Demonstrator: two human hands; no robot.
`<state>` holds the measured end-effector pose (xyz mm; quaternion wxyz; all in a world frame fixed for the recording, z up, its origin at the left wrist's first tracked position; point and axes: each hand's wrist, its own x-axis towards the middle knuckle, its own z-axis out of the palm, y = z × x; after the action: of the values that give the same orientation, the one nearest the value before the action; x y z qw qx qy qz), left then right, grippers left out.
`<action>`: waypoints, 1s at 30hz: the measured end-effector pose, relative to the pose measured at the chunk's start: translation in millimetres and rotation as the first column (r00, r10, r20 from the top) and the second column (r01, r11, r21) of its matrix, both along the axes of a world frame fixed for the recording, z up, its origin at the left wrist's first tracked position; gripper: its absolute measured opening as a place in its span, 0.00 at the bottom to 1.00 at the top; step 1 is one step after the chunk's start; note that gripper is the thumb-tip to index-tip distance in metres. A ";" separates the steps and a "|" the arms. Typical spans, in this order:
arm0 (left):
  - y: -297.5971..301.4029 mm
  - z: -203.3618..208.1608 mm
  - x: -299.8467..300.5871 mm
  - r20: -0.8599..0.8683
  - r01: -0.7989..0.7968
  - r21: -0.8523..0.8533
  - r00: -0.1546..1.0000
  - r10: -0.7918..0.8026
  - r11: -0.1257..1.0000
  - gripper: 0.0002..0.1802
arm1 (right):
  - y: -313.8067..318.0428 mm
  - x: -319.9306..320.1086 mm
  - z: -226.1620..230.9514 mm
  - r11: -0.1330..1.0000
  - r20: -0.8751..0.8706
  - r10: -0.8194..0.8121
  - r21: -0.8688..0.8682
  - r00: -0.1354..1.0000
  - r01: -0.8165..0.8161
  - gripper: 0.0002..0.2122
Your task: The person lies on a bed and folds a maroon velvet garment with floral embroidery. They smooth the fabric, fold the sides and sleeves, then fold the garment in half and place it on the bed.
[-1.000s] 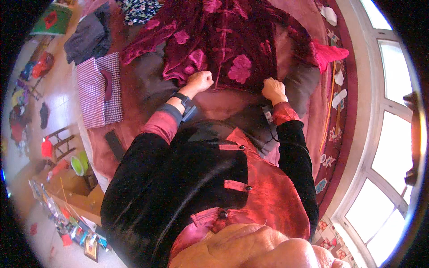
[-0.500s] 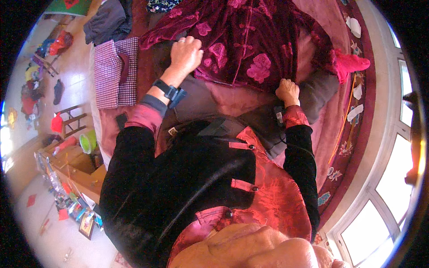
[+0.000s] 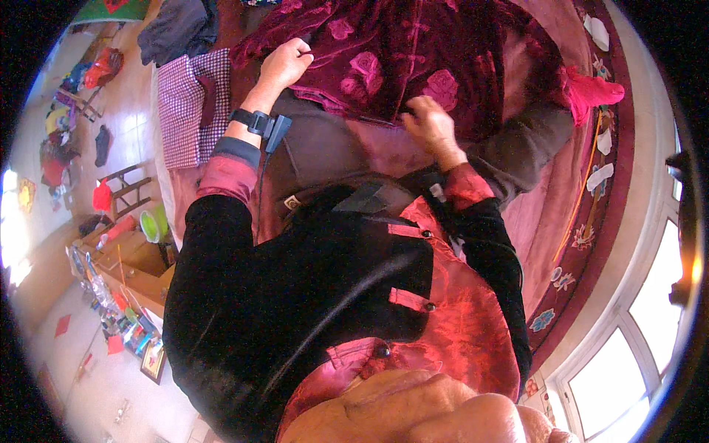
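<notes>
A dark maroon velvet jacket (image 3: pixel 465 44) with pink flowers and knotted fastenings lies spread out in front of me, its hem toward me. My left hand (image 3: pixel 286 65) is closed at the jacket's left side, thumb and forefinger pinching the fabric near the sleeve. Over the middle of the hem is my right hand (image 3: pixel 432 129), its fingers bent and slightly apart, a little blurred. I cannot make out any cloth between them. A black device is strapped to my left wrist.
A folded checked cloth (image 3: pixel 181 111) and a dark grey garment (image 3: pixel 177 33) lie at the left on the pink bedcover (image 3: pixel 535 177). Bright pink fabric (image 3: pixel 591 96) sticks out at the right. Beyond the bed's left edge stand a wooden stool (image 3: pixel 129 188) and a green basket (image 3: pixel 153 224).
My right hand has left the hem's right corner and moved left to its middle, its fingers loosening. My left hand has shifted slightly up and left.
</notes>
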<state>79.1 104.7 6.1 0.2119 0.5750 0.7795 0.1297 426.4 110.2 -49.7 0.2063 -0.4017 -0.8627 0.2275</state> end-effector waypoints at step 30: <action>-70.7 19.8 8.8 -0.109 0.137 0.184 0.987 -0.119 0.973 0.30 | 0.3 -35.3 -15.7 0.901 0.232 -0.220 -0.324 0.948 0.289 0.14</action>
<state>87.8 34.0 25.9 0.1254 0.6474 0.7342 0.1617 391.1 110.5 -65.5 0.0756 -0.5616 -0.7631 0.3108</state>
